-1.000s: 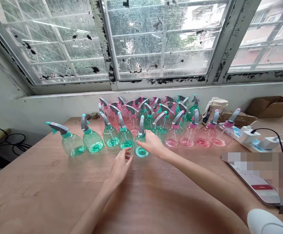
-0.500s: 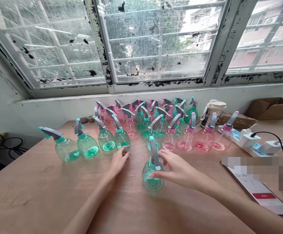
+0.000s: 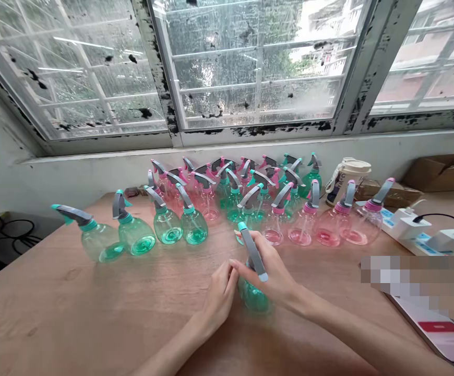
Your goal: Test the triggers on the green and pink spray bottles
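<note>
A clear green spray bottle [image 3: 255, 298] with a grey and teal trigger head stands near the middle of the table. My right hand [image 3: 276, 269] is closed around its neck, just below the spray head, with the thumb reaching across to the left. Against the bottle's left side is my left hand [image 3: 221, 292], its fingers curled together and meeting the right thumb. Whatever the left fingertips hold is hidden. Left of my hands, several green spray bottles [image 3: 194, 230] stand in a row. Behind and to the right are pink spray bottles [image 3: 299, 232].
More pink and green bottles crowd together by the wall under the window. At the right are a lidded cup [image 3: 346, 180], a cardboard box [image 3: 440, 175], a power strip [image 3: 391, 222] with plugs and cables, and a phone [image 3: 430, 313] lying on the table [image 3: 94, 318].
My left hand has moved right, from beside the green row to the bottle at my right hand. My right hand has shifted higher around that bottle's neck. The view has shifted slightly.
</note>
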{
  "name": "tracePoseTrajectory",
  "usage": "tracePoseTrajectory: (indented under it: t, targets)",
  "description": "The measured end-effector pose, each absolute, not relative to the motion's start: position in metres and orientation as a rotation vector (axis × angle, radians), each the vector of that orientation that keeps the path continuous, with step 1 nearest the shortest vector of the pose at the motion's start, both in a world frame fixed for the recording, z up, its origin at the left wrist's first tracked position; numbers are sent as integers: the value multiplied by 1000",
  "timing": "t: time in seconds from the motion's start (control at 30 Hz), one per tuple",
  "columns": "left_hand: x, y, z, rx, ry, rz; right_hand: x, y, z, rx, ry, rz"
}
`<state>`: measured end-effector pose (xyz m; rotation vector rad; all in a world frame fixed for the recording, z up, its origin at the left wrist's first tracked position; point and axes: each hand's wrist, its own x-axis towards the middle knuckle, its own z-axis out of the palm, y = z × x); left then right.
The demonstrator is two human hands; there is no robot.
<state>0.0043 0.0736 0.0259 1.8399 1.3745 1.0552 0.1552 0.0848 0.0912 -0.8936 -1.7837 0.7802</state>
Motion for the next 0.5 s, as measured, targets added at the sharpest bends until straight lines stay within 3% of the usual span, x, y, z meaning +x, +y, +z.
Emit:
tracePoseTrajectory:
  t: [0.1, 0.5]
  targets:
    - [2, 84, 25, 1866, 1406, 1058, 158, 98, 86, -850, -1806, 694]
    - [-19, 97, 19, 2063, 1553, 1040, 171, 120, 92, -801, -1866, 909]
